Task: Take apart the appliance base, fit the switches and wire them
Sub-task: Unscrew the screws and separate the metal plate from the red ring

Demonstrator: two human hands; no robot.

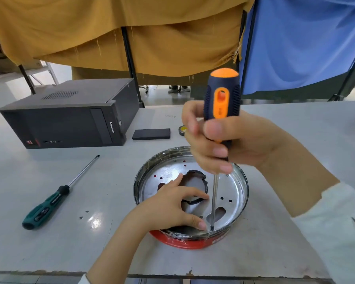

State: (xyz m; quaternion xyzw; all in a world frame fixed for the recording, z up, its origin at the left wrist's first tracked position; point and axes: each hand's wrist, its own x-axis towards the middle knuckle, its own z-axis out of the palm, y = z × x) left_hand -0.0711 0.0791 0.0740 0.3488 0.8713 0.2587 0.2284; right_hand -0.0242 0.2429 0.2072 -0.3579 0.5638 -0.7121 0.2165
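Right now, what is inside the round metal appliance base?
Inside the round silver appliance base with red rim lie a black notched plastic ring, the left hand and the orange-and-black screwdriver tip. The hand covers part of the ring.

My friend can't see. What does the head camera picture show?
A right hand drives an orange-and-black screwdriver down into a round metal appliance base, while the left hand steadies it. A green screwdriver and a black computer sit nearby.
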